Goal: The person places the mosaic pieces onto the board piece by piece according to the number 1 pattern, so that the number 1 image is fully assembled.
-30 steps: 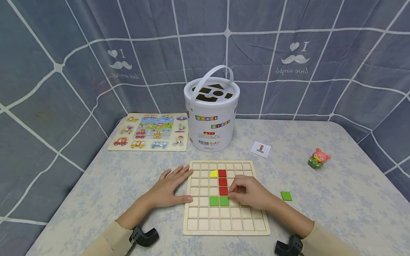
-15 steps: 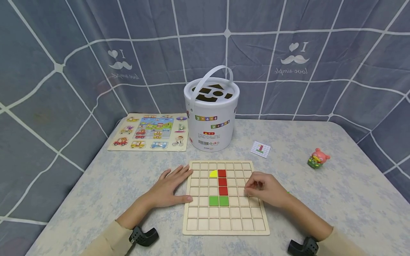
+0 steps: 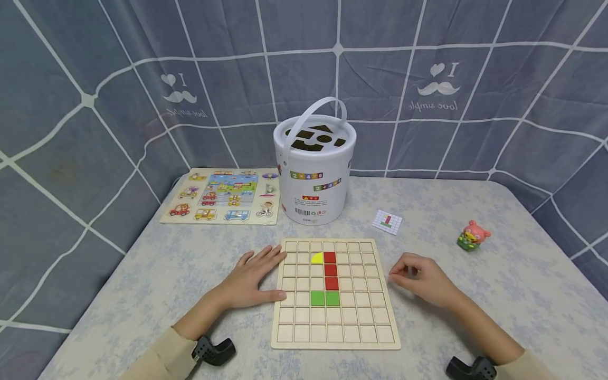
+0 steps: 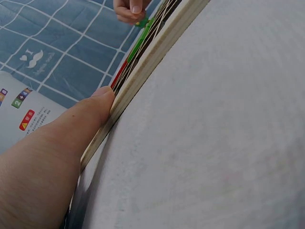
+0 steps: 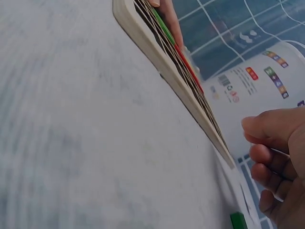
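A wooden grid board [image 3: 294, 333] carries a column of red square tiles [image 3: 330, 270], two green square tiles [image 3: 325, 298] and a yellow curved piece [image 3: 317, 258]. My left hand [image 3: 256, 279] is spread flat at the board's left side, thumb and fingertips on its edge; the left wrist view shows the thumb [image 4: 90, 112] against the rim. Just off the board's right edge hovers my right hand [image 3: 423, 279], fingers loosely bent, with nothing seen between them. A loose green tile [image 5: 238, 220] lies on the table below it in the right wrist view, hidden by the hand in the head view.
Behind the board stands a white bucket [image 3: 313, 184] with shape slots in its lid. A vehicle picture puzzle [image 3: 223, 215] lies to its left. A small pattern card [image 3: 387, 221] and a pink and green toy figure [image 3: 472, 236] are at the right.
My right hand has moved right, from beside the red and green tiles to past the board's right edge, covering the loose green tile. The left hand and the tiles on the board stay put.
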{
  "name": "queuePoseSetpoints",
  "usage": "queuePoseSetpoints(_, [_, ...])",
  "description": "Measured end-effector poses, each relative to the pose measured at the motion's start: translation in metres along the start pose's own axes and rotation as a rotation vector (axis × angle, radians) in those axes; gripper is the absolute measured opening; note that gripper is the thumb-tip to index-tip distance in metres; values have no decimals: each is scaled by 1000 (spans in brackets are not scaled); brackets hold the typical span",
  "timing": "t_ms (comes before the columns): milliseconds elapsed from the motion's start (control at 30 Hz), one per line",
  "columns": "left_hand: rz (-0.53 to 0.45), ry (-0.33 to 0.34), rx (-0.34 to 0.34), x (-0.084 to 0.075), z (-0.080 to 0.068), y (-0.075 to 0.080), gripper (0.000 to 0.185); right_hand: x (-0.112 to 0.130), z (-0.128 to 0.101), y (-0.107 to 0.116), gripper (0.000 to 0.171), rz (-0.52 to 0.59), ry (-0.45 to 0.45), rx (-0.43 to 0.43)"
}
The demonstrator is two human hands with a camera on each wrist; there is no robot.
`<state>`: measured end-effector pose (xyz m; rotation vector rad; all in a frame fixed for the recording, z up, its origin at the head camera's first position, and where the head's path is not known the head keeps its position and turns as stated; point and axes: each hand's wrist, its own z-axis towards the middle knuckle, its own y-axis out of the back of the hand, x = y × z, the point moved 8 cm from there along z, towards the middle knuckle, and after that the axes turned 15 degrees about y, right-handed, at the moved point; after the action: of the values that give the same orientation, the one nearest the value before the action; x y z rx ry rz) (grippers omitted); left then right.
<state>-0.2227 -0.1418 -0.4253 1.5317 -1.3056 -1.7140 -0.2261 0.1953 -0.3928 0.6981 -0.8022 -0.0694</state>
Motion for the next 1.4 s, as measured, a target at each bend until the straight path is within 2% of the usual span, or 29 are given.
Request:
queuePoseSetpoints(467, [3,6,5,-1,0,1,90,-15,-19,25,17,-111,-72,-26])
queuePoseSetpoints(700, [5,9,4,0,0,1,89,-20,-27,31,17,-131,-95,-39])
queuePoseSetpoints(900, [3,11,9,1,0,0,90,-28,-34,36,8,-148,-197,-11])
queuePoseSetpoints(1000, [1,11,13,1,0,0,90,-31,-36,38,5,-145,-237,13])
queuePoseSetpoints(1400, [0,-4,-2,-1,-1,2,90,-38,-46,42,5,-68,-217,55])
